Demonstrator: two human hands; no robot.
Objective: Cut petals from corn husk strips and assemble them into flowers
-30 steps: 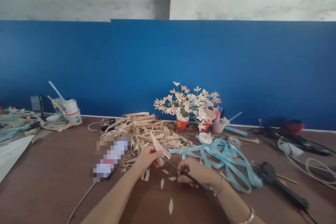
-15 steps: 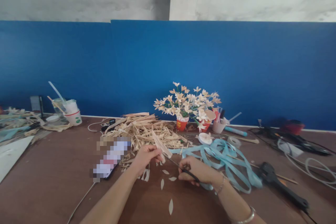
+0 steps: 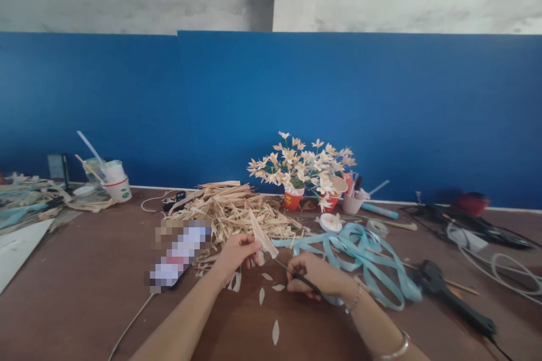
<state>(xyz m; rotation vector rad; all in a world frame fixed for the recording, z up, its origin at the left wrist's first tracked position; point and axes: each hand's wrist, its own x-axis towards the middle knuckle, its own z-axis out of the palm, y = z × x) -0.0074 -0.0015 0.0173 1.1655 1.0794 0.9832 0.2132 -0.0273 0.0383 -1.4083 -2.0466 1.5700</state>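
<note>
A pale strip of dried husk (image 3: 263, 238) is pinched between the thumb and fingers of my left hand (image 3: 239, 251). My right hand (image 3: 307, 275) is closed round the dark handles of scissors (image 3: 308, 283), whose blades point left at the strip's lower edge. Several small leaf-shaped pieces lie on the brown table below, one of them (image 3: 275, 332) nearest me. Behind my left hand spreads a heap of dried husks (image 3: 228, 208).
A phone-like slab (image 3: 180, 256) lies left of my left hand. Blue ribbon (image 3: 359, 254) and a black glue gun (image 3: 457, 299) are on the right. Husk flowers (image 3: 300, 163) stand in red cups behind. A white cup (image 3: 117, 189) stands at the back left.
The husk strip has shifted and turned slightly in my left hand, toward the right. My right hand and the scissors have hardly moved.
</note>
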